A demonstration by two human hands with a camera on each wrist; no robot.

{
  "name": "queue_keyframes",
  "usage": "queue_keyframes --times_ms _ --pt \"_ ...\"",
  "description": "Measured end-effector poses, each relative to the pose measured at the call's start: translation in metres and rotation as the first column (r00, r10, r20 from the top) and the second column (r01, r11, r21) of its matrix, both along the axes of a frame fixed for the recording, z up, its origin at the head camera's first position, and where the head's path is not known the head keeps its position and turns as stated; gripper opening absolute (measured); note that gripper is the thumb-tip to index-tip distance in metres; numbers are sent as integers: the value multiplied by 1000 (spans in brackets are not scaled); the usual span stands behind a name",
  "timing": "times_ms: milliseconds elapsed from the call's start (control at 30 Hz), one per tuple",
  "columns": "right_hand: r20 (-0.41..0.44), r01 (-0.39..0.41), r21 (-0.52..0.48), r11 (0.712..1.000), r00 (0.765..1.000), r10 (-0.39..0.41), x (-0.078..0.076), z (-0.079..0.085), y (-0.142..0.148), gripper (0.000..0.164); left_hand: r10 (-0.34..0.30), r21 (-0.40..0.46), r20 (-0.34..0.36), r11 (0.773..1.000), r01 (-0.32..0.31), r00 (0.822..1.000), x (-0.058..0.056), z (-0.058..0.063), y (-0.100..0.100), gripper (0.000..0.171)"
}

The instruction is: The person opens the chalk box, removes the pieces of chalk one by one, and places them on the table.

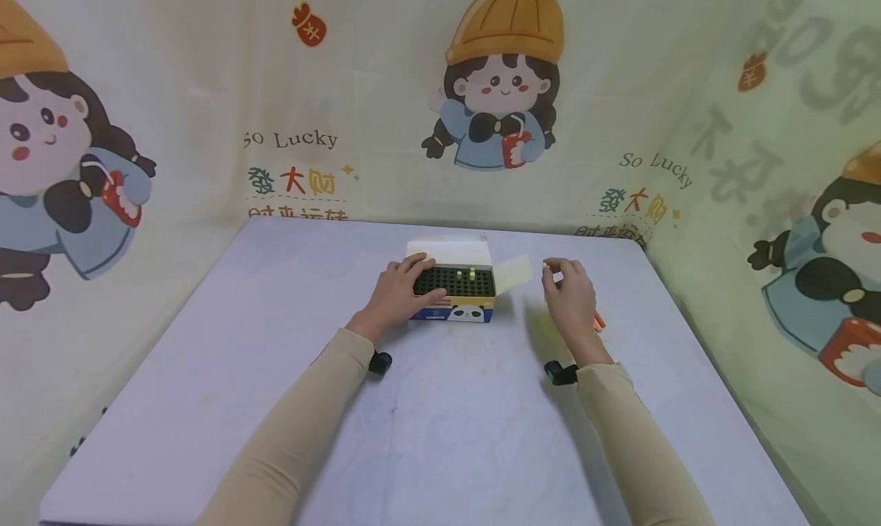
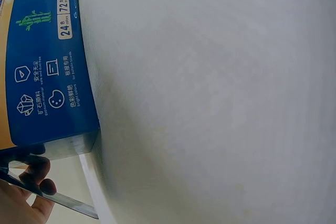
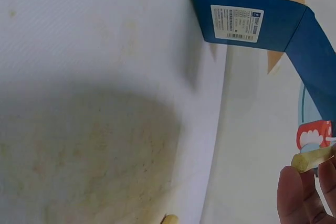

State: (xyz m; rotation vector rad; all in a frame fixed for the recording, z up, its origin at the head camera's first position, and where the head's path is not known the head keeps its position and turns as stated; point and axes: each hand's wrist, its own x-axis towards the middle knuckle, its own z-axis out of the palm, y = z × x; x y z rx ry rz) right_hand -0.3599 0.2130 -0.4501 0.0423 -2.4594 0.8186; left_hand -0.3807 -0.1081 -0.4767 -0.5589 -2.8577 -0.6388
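Observation:
An open chalk box (image 1: 454, 310), blue and yellow with a panda on its front, stands towards the back of the table. Its black holder (image 1: 440, 280) has rows of holes, with a few pale yellow-green chalk tips (image 1: 472, 274) poking up at the right. My left hand (image 1: 402, 289) grips the box's left end, thumb along the front edge and fingers over the top. In the left wrist view its fingers (image 2: 39, 171) overlap an end flap. To the right of the box, raised over the table, my right hand (image 1: 570, 297) pinches a yellow chalk stick (image 3: 311, 158) between fingertips.
Orange-red sticks (image 1: 599, 322) lie on the table just behind my right hand. A yellowish stick end (image 3: 169, 219) shows low in the right wrist view. The box's side flap (image 1: 514, 274) spreads right, its lid (image 1: 447, 248) back. A printed curtain (image 1: 385, 98) surrounds the white table (image 1: 454, 434).

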Motion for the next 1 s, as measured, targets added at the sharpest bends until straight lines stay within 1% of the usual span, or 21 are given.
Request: queue_keyframes --times_ms 167,400,567,767,1000 --pt "20 10 5 1000 1000 -10 0 -4 5 28 -5 -1 -1 1000 5 1000 0 1 0 85" --pt "51 24 30 999 998 -25 -1 -11 12 28 7 2 3 1000 -7 1000 0 1 0 85" --pt "105 21 64 998 994 -28 -1 -14 16 27 11 3 -3 1000 -11 1000 -2 -1 0 86" --pt "184 26 87 996 982 -42 0 -17 21 26 6 -2 -8 1000 -6 1000 -3 -3 0 85" --pt "233 39 126 991 970 -67 -1 -22 25 26 6 -1 -13 1000 -6 1000 -4 -4 -1 86"
